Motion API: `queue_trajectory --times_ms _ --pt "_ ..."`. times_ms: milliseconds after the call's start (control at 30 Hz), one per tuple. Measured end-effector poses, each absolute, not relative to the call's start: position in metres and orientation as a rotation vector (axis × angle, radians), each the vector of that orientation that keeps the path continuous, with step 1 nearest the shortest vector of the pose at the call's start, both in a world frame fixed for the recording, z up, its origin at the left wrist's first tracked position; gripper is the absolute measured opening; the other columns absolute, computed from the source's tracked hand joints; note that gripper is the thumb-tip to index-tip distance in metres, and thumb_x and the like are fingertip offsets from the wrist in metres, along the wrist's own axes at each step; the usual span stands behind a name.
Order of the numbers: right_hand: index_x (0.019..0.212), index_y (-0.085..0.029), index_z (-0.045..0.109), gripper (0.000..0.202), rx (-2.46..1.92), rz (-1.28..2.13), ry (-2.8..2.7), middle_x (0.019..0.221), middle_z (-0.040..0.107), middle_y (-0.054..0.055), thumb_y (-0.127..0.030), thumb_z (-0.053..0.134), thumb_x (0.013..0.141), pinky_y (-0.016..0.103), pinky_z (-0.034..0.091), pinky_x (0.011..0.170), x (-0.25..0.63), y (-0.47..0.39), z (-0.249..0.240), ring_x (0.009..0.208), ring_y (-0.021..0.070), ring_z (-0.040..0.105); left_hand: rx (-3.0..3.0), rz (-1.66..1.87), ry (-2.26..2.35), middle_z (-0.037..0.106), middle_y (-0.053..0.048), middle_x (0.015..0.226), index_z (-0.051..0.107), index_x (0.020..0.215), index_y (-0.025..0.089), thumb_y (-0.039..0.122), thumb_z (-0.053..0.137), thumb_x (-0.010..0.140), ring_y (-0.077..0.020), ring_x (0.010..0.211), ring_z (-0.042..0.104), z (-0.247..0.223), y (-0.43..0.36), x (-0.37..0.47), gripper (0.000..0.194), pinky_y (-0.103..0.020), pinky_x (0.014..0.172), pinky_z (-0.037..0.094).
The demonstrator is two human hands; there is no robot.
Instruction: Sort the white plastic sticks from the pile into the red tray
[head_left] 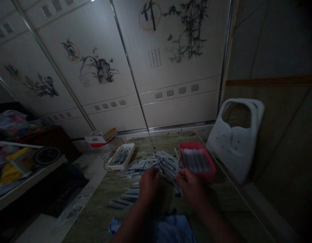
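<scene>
A loose pile of slim, pen-like white sticks with dark parts [161,161] lies on the table just beyond my hands. My left hand [149,184] is closed at the near edge of the pile, fingers curled; what is in them, if anything, is hidden. To its right, my right hand [190,185] pinches at the pile's right side, with a pale stick at its fingertips. Beside that hand stands a red tray [211,165] packed with similar sticks in a row. More sticks [129,195] lie roughly side by side left of my left wrist.
A white tray [132,153] holding dark, thin pieces stands at the table's [102,219] far left. Blue cloth [173,229] lies at the near edge. A white folding stool [233,145] leans against the right wall. Shelves with bags [16,165] stand at left; sliding doors [181,111] close the back.
</scene>
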State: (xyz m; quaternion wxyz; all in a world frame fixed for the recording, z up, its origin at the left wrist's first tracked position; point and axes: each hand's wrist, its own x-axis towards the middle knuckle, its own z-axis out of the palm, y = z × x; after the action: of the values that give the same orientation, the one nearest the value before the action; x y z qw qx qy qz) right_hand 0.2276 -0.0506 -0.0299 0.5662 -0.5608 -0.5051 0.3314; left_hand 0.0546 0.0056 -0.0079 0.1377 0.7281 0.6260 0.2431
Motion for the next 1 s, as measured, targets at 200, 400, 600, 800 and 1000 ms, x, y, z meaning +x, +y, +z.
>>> queue_trajectory --times_ms 200,400,600,800,1000 --pt "0.086 -0.018 0.065 0.027 -1.315 0.769 -1.189 0.067 0.062 0.0 -0.044 0.056 0.089 0.027 0.04 0.055 0.227 -0.051 -0.028 0.064 0.0188 0.058 2.11 0.512 2.042 0.075 -0.014 0.101 0.075 0.086 0.023 0.037 0.059 0.081 -0.034 0.104 0.064 -0.01 0.035 0.071 0.022 -0.043 0.087 0.041" --pt "0.086 -0.019 0.065 0.027 -1.308 0.768 -1.181 0.07 0.064 0.001 -0.044 0.056 0.09 0.027 0.041 0.057 0.229 -0.052 -0.025 0.065 0.0188 0.058 2.111 0.368 2.122 0.075 -0.018 0.104 0.076 0.087 0.023 0.043 0.059 0.079 -0.0387 0.109 0.063 -0.014 0.048 0.083 0.028 -0.051 0.092 0.039" --pt "0.085 -0.019 0.064 0.027 -1.305 0.761 -1.183 0.068 0.062 0.0 -0.044 0.056 0.091 0.027 0.041 0.058 0.23 -0.052 -0.024 0.066 0.0193 0.058 2.049 0.297 2.157 0.076 -0.019 0.104 0.076 0.085 0.022 0.046 0.061 0.076 -0.0381 0.107 0.065 -0.017 0.057 0.088 0.029 -0.05 0.091 0.041" --pt "0.085 -0.019 0.064 0.025 -1.305 0.763 -1.189 0.071 0.063 0.001 -0.042 0.056 0.09 0.027 0.041 0.059 0.229 -0.05 -0.027 0.067 0.019 0.057 1.91 0.402 2.117 0.077 -0.019 0.097 0.074 0.076 0.021 0.042 0.061 0.074 -0.039 0.101 0.068 -0.016 0.058 0.084 0.025 -0.05 0.087 0.041" --pt "0.083 -0.02 0.063 0.023 -1.29 0.827 -1.27 0.072 0.063 0.0 -0.039 0.054 0.09 0.026 0.041 0.059 0.228 -0.049 -0.029 0.067 0.0184 0.059 1.7 0.712 1.84 0.073 -0.009 0.073 0.069 0.065 0.02 0.043 0.061 0.073 -0.0273 0.079 0.069 -0.009 0.052 0.068 0.025 -0.036 0.073 0.045"
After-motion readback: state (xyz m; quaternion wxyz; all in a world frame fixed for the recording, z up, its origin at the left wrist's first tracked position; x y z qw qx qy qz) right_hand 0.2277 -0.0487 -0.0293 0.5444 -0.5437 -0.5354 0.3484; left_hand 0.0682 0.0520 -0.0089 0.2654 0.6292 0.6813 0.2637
